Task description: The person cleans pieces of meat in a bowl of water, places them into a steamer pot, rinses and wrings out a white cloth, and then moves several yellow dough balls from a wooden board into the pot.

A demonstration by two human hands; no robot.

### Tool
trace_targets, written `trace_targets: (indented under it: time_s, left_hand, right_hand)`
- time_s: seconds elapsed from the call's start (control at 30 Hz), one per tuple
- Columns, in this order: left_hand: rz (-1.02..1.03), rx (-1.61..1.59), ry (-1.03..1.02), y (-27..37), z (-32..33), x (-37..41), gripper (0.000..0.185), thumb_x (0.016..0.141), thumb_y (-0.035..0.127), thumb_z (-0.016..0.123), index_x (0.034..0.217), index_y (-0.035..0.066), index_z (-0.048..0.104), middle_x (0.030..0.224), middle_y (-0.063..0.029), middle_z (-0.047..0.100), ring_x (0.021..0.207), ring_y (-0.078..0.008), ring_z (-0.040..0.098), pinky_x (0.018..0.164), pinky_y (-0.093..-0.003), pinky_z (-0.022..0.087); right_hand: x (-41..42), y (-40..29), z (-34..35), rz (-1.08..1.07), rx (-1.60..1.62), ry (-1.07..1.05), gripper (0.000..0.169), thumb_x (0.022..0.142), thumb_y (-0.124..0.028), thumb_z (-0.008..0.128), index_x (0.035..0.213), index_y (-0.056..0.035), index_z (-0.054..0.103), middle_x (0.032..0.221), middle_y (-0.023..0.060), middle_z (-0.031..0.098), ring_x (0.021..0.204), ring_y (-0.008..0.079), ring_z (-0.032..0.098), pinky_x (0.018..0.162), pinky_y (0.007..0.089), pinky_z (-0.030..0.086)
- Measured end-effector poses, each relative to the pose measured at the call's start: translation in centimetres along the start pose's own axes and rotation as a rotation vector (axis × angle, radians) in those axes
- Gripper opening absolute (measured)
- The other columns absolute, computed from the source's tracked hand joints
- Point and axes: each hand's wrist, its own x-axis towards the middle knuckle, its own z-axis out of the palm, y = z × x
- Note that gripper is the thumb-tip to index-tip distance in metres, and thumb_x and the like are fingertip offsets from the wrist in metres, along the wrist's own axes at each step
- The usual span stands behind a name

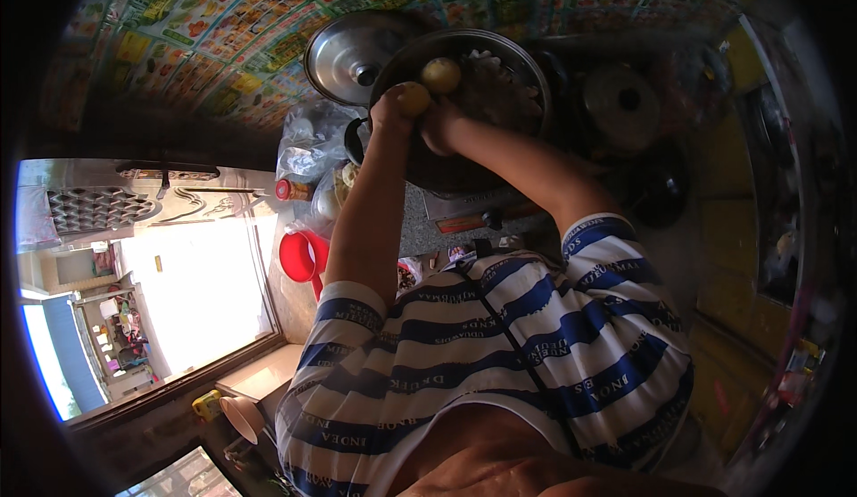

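A large metal pot (543,88) stands on the stove, with a dark interior and pale pieces (487,61) of food at its upper right. My left hand (390,112), over the pot's left rim, grips a round yellowish potato-like item (413,99). A second such item (441,75) lies just above and to the right, inside the pot's outline. My right hand (438,126) is low at the first item's right side, over the pot. Its fingers are in shadow, so what it touches is unclear.
A metal lid (345,55) leans behind the pot at the left. Plastic bags (304,142), a red-lidded jar (292,190) and a red plastic dipper (301,256) are on the left. Another lidded pot (619,100) stands at the right. Patterned covering lines the wall (268,21).
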Motion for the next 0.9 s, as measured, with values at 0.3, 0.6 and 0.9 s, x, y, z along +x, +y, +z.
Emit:
trace_targets:
  time_s: [0.3,0.6,0.9]
  left_hand:
    - [0.052,-0.13,0.339,-1.6,1.1,-1.6,0.041,0.077,0.006,0.057,0.115,-0.004,0.046,0.108,-0.0208,0.054,0.099,-0.0381,0.057,0.088,-0.0492,0.048]
    - [0.17,-0.139,0.583,-1.6,4.5,-4.7,0.04,0.074,0.005,0.067,0.109,-0.007,0.051,0.106,-0.02,0.057,0.09,-0.0345,0.061,0.08,-0.0471,0.052]
    - [0.277,-0.171,0.629,-2.6,4.3,-4.1,0.036,0.078,0.008,0.067,0.109,-0.007,0.056,0.104,-0.0149,0.061,0.086,-0.027,0.063,0.076,-0.0385,0.053]
  right_hand:
    - [-0.4,0.8,0.1,-0.017,-0.042,-0.013,0.044,0.084,-0.032,0.046,0.115,-0.0057,0.06,0.124,0.0119,0.053,0.123,0.0302,0.039,0.104,0.0429,0.026]
    - [-1.2,1.0,-1.4,-0.073,0.04,-0.052,0.036,0.079,-0.021,0.052,0.11,-0.0041,0.062,0.124,0.0165,0.053,0.124,0.0333,0.04,0.1,0.0449,0.033]
    - [-1.7,2.0,0.1,-0.068,0.186,0.239,0.022,0.077,-0.015,0.057,0.094,-0.0059,0.067,0.102,0.0161,0.063,0.107,0.0304,0.054,0.094,0.0392,0.043]
